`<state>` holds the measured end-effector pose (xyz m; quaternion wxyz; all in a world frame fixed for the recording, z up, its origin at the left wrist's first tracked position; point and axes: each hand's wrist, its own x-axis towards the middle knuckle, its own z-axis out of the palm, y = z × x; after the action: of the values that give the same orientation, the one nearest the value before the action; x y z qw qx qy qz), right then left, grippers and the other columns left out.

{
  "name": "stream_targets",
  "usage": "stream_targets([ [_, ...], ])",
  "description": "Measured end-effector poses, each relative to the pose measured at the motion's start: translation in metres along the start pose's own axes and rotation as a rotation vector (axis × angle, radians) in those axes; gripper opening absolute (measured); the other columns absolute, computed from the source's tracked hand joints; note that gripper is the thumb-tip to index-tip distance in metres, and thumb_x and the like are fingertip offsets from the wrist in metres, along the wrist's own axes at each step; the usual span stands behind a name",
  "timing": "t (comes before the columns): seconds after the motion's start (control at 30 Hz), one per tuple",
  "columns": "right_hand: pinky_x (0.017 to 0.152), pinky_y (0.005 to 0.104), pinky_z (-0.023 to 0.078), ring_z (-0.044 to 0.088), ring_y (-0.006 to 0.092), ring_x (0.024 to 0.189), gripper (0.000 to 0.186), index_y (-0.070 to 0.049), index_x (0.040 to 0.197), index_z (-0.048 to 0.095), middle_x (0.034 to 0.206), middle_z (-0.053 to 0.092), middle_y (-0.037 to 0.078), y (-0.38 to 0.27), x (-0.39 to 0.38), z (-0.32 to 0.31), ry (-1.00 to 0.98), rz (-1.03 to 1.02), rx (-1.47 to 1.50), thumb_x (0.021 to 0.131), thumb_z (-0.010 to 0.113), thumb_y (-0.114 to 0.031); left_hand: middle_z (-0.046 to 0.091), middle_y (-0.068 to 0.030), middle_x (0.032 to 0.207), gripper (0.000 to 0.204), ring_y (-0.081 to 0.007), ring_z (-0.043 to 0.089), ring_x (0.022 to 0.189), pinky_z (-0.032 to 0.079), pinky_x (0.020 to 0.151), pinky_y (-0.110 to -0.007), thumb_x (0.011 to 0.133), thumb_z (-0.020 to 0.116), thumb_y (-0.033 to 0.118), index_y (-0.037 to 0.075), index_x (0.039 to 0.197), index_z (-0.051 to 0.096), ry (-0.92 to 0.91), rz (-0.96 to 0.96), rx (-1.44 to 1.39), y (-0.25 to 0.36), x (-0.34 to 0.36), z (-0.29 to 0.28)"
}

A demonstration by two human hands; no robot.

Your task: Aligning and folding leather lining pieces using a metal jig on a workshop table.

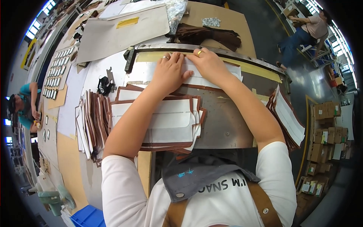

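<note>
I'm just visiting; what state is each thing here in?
White panel: lying flat.
Left hand: on the panel, thumb spread.
Right hand: on the panel, fingers bent.
Panel stack: loosely piled, edges uneven.
Left bundle: on edge, packed together.
Right bundle: tilted, layers fanned.
Dark material: bunched up.
Grey sheet: flat.

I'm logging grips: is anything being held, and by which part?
No clear grip: the left hand and right hand rest on the white panel, toward its far edge; whether they pinch it cannot be told.
</note>
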<state>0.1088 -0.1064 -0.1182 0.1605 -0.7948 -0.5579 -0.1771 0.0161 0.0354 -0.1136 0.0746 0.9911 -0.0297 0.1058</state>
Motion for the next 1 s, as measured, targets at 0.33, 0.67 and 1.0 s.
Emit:
stream_targets([
  [0.33, 0.073, 0.0357, 0.043, 0.051, 0.0275, 0.081, 0.014, -0.003, 0.086, 0.058, 0.083, 0.054, 0.010, 0.041, -0.057, -0.050, -0.098, 0.200, 0.000, 0.076, 0.055, -0.013, 0.048, -0.0162, 0.110, 0.057, -0.0325, 0.048, 0.102, 0.031, 0.087, -0.045, 0.079, 0.047, 0.049, 0.008, 0.119, 0.045, 0.049, -0.098, 0.123, 0.003, 0.002, 0.003],
  [0.67, 0.069, 0.0395, 0.043, 0.053, 0.0304, 0.079, 0.024, -0.003, 0.086, 0.052, 0.081, 0.055, 0.013, 0.031, -0.089, -0.071, -0.085, 0.682, 0.063, 0.078, 0.057, -0.025, 0.047, -0.0156, 0.110, 0.059, -0.0304, 0.047, 0.100, 0.029, 0.086, -0.041, 0.078, 0.049, 0.047, 0.003, 0.118, 0.043, 0.085, -0.145, 0.111, 0.000, -0.001, 0.006],
  [1.0, 0.062, 0.0318, 0.042, 0.052, 0.0222, 0.066, 0.013, -0.002, 0.092, 0.051, 0.074, 0.051, 0.010, 0.006, -0.108, -0.101, 0.494, 0.593, 0.142, 0.078, 0.051, -0.003, 0.044, -0.0161, 0.113, 0.038, -0.0339, 0.043, 0.105, 0.031, 0.086, -0.045, 0.084, 0.048, 0.029, 0.008, 0.115, 0.043, 0.363, -0.295, -0.290, -0.017, 0.011, 0.010],
])
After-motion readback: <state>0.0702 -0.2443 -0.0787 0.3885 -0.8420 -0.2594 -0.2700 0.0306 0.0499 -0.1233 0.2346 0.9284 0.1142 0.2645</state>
